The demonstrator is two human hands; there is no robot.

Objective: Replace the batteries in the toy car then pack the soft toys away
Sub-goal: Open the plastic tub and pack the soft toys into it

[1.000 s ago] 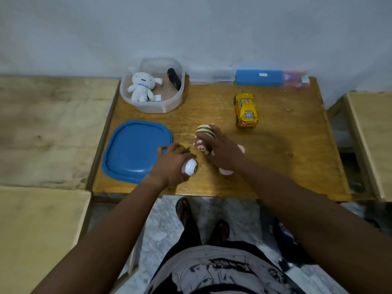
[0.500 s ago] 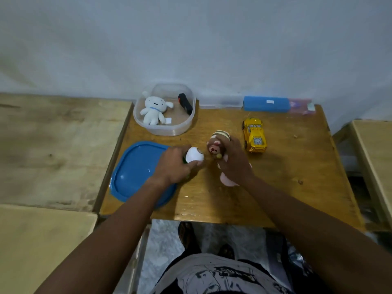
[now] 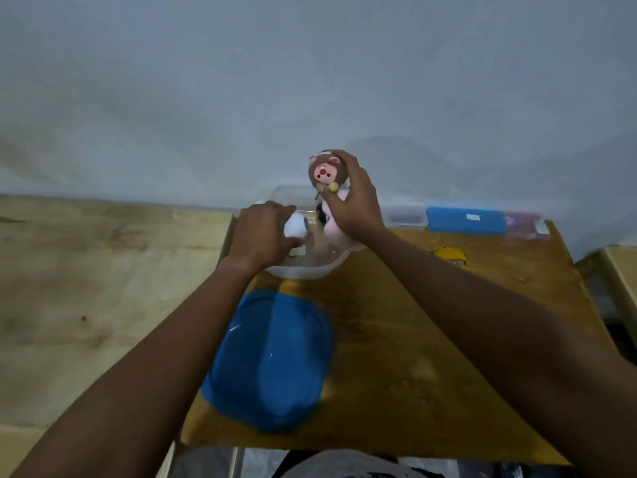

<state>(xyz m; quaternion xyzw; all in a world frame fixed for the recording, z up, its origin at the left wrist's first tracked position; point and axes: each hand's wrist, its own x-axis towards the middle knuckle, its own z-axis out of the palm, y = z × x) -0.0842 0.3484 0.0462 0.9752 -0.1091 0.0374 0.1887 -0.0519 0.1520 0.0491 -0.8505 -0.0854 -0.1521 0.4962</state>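
The pink soft toy (image 3: 324,172) hung above the clear tub (image 3: 303,270) at the back of the worktop (image 3: 413,339), with the right grip (image 3: 351,205) curled round its body. Beside it the left grip (image 3: 262,232) clasped a white round toy (image 3: 294,228) just over the tub. The blue lid (image 3: 272,360) lay nearer on the worktop. The yellow toy car (image 3: 448,254) peeked out behind the right forearm.

Pink-and-brown plush (image 3: 324,172) and white toy (image 3: 294,227) held over clear tub (image 3: 310,270), yellow car (image 3: 448,253) apart
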